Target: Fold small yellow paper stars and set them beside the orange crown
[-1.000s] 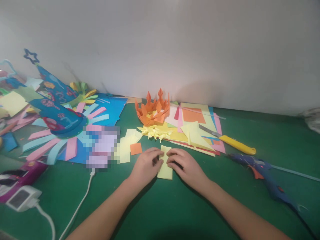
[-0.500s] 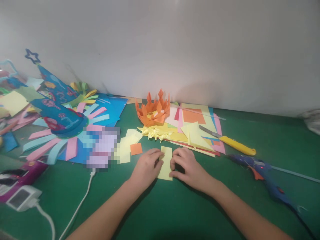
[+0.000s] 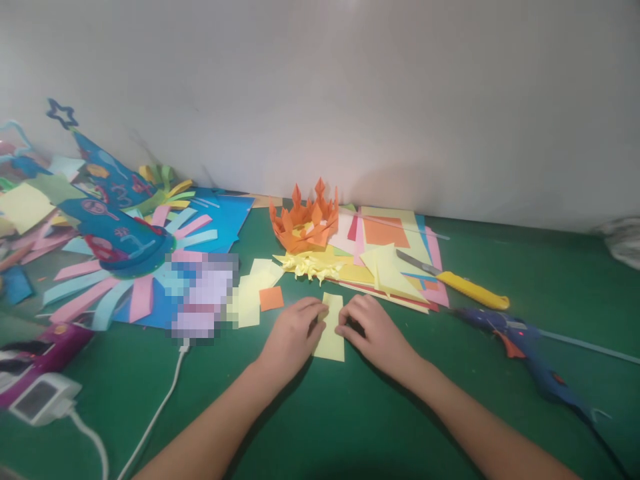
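A narrow pale yellow paper strip [image 3: 330,337] lies on the green table between my hands. My left hand [image 3: 299,330] has its curled fingertips on the strip's left edge. At the right edge, my right hand [image 3: 371,328] is bent over the paper, its thumb and fingers close together. Just left of my left hand is a small orange paper square [image 3: 271,299], beside pale yellow pieces [image 3: 249,301]. Beyond the strip sit crinkled yellow paper [image 3: 311,267] and an orange folded-paper crown [image 3: 305,230].
Coloured sheets [image 3: 395,267] and a yellow-handled cutter [image 3: 473,290] lie to the right, near a blue glue gun [image 3: 530,353]. Decorated blue cones [image 3: 120,230], a white cable [image 3: 163,403] and a magenta device [image 3: 60,347] occupy the left. A wall [image 3: 320,100] stands behind.
My right hand has shifted slightly left over the strip's edge, and its thumb has drawn nearer to its fingers. My left hand has barely moved.
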Demonstrator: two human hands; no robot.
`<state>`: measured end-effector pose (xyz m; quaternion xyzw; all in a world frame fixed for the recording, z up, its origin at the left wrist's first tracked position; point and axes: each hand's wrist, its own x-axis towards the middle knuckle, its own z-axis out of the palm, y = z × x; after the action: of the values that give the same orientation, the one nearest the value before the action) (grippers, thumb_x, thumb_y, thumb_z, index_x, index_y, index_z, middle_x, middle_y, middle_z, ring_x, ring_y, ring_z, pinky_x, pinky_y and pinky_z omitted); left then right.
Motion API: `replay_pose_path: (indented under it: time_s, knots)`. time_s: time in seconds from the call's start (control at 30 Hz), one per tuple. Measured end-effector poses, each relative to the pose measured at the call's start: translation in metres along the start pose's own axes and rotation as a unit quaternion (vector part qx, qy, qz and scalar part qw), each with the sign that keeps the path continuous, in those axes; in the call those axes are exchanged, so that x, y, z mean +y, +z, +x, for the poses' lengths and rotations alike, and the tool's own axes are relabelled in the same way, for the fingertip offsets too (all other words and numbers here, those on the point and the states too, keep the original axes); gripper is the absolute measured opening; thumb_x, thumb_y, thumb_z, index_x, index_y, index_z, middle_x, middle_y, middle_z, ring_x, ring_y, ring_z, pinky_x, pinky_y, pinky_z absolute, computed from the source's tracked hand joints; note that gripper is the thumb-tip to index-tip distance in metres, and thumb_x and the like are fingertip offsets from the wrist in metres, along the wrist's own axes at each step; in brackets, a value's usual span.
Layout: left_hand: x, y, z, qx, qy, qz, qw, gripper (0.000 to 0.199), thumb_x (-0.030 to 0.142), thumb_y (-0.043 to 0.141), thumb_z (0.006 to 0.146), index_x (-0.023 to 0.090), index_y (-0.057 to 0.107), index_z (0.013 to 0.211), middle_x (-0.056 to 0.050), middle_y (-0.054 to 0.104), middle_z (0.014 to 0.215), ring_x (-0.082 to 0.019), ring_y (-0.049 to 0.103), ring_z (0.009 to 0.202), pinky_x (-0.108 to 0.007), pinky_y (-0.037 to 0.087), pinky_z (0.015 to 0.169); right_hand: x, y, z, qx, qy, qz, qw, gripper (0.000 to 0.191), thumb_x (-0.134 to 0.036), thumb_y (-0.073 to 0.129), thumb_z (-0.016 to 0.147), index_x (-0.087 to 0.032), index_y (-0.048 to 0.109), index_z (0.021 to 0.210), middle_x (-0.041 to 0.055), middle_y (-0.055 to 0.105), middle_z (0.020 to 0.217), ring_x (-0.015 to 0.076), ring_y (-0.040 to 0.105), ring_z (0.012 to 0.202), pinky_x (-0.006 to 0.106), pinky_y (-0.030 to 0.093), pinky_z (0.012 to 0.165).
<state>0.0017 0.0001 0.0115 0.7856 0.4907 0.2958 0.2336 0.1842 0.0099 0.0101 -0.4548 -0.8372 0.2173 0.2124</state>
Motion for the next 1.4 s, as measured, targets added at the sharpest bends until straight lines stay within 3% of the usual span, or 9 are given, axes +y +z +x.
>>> replay_pose_path:
  time_s: [0.27, 0.47, 0.77, 0.9, 1.0, 1.1, 1.17, 1.27, 1.4]
  knots:
    - [0.000, 0.000, 0.000, -0.003, 0.002, 0.010, 1.000, 0.025, 0.006, 0.050, 0.078, 0.019, 0.064, 0.096, -0.006, 0.066, 0.100, -0.017, 0.062, 0.082, -0.028, 0.051, 0.075, 0.006, 0.001, 0.012, 0.055, 0.113, -0.083, 0.989, 0.013, -0.024, 0.047, 0.086, -0.021, 0.050, 0.074, -0.0007, 0.058, 0.064, 0.0160, 0.053, 0.057, 0.025, 0.031, 0.051]
    - [-0.001, 0.002, 0.000, 0.002, 0.014, 0.006, 1.000, 0.026, 0.006, 0.049, 0.079, 0.020, 0.064, 0.096, -0.005, 0.066, 0.100, -0.016, 0.062, 0.078, -0.029, 0.052, 0.074, 0.006, 0.002, 0.017, 0.080, 0.155, -0.102, 0.979, 0.013, -0.026, 0.051, 0.083, -0.022, 0.050, 0.071, -0.0022, 0.060, 0.059, 0.0157, 0.055, 0.055, 0.024, 0.026, 0.048]
    - [0.000, 0.001, -0.001, -0.004, -0.030, 0.002, 1.000, 0.026, 0.007, 0.050, 0.077, 0.019, 0.064, 0.096, -0.006, 0.065, 0.102, -0.012, 0.058, 0.061, -0.029, 0.052, 0.067, 0.007, 0.002, 0.021, 0.072, 0.181, -0.128, 0.972, 0.011, -0.025, 0.050, 0.084, -0.021, 0.050, 0.074, -0.0012, 0.063, 0.062, 0.0160, 0.057, 0.054, 0.024, 0.025, 0.047]
    - [-0.001, 0.001, 0.000, -0.002, -0.055, -0.020, 0.998, 0.022, 0.010, 0.053, 0.077, 0.019, 0.063, 0.093, -0.004, 0.066, 0.096, -0.012, 0.056, 0.060, -0.029, 0.050, 0.065, 0.009, 0.003, 0.015, 0.085, 0.105, -0.111, 0.985, 0.012, -0.026, 0.046, 0.088, -0.021, 0.052, 0.079, -0.0007, 0.060, 0.062, 0.0163, 0.056, 0.056, 0.025, 0.032, 0.051]
    - [-0.004, -0.001, 0.001, -0.002, -0.053, -0.040, 0.998, 0.015, 0.013, 0.055, 0.078, 0.019, 0.060, 0.091, -0.003, 0.064, 0.088, -0.013, 0.056, 0.064, -0.028, 0.049, 0.065, 0.006, 0.003, 0.011, 0.073, -0.049, -0.073, 0.993, 0.013, -0.027, 0.044, 0.090, -0.020, 0.054, 0.085, 0.0041, 0.064, 0.078, 0.0185, 0.058, 0.074, 0.028, 0.040, 0.065]
    - [-0.007, -0.002, 0.001, 0.000, -0.042, -0.062, 0.997, 0.016, 0.011, 0.052, 0.078, 0.018, 0.057, 0.092, -0.004, 0.060, 0.093, -0.012, 0.055, 0.066, -0.027, 0.048, 0.066, 0.003, 0.002, 0.012, 0.000, -0.163, -0.041, 0.986, 0.010, -0.026, 0.049, 0.088, -0.020, 0.055, 0.093, 0.0072, 0.064, 0.096, 0.0201, 0.056, 0.090, 0.032, 0.043, 0.079]
    - [-0.008, -0.002, 0.001, 0.002, -0.057, -0.074, 0.996, 0.019, 0.010, 0.051, 0.078, 0.018, 0.055, 0.095, -0.004, 0.059, 0.091, -0.013, 0.055, 0.069, -0.028, 0.048, 0.068, 0.003, 0.002, 0.013, -0.015, -0.175, -0.027, 0.984, 0.012, -0.027, 0.052, 0.087, -0.020, 0.054, 0.096, 0.0077, 0.063, 0.102, 0.0210, 0.054, 0.096, 0.036, 0.043, 0.086]
    - [-0.009, 0.000, 0.001, -0.003, -0.104, -0.122, 0.987, 0.021, 0.012, 0.052, 0.077, 0.019, 0.052, 0.097, -0.002, 0.059, 0.083, -0.013, 0.056, 0.069, -0.028, 0.048, 0.067, 0.005, 0.003, 0.014, 0.034, -0.150, -0.010, 0.988, 0.022, -0.033, 0.057, 0.084, -0.019, 0.052, 0.101, 0.0104, 0.060, 0.112, 0.0240, 0.052, 0.107, 0.042, 0.040, 0.093]
    - [-0.009, 0.004, 0.003, 0.005, -0.122, -0.213, 0.969, 0.025, 0.015, 0.052, 0.079, 0.020, 0.046, 0.103, -0.002, 0.060, 0.089, -0.011, 0.056, 0.069, -0.026, 0.049, 0.067, 0.008, 0.004, 0.013, 0.075, -0.136, -0.023, 0.988, 0.033, -0.032, 0.054, 0.087, -0.019, 0.047, 0.117, 0.0127, 0.049, 0.131, 0.0266, 0.041, 0.123, 0.046, 0.037, 0.099]
